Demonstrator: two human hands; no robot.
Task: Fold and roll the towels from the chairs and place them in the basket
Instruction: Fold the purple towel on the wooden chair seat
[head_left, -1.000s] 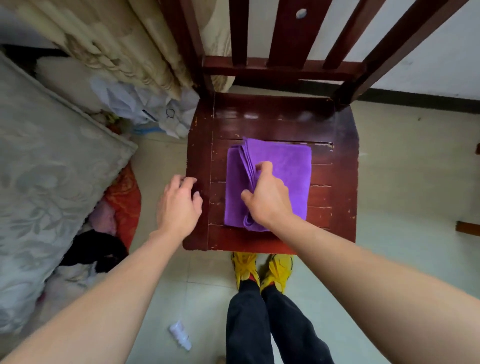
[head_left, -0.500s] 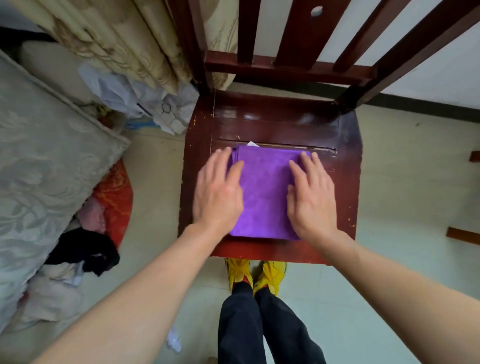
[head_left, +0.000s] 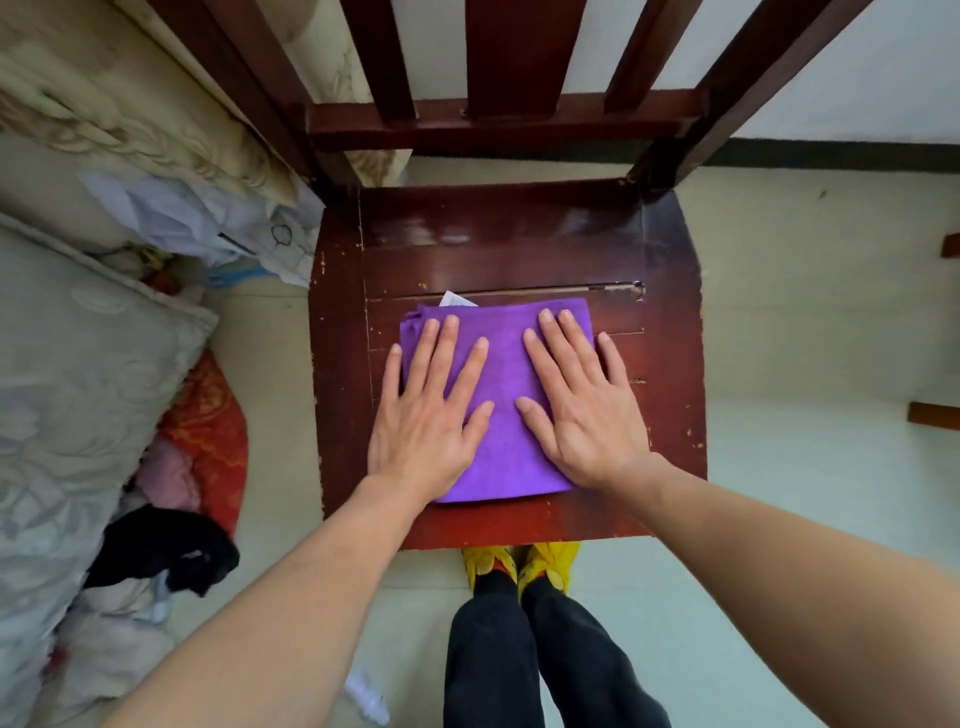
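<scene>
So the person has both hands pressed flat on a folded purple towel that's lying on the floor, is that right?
Not quite. The purple towel lies on the wooden chair seat, not on the floor, as the head view shows. The rest holds: the left hand and right hand both press flat on it, fingers straight.

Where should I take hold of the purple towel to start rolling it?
Probably its near edge, from your side of the chair. The towel lies flat and folded; that edge looks smooth, while loose layers show at the far left corner. Left hand and right hand lie flat on it: slide them back and pinch the near corners.
</scene>
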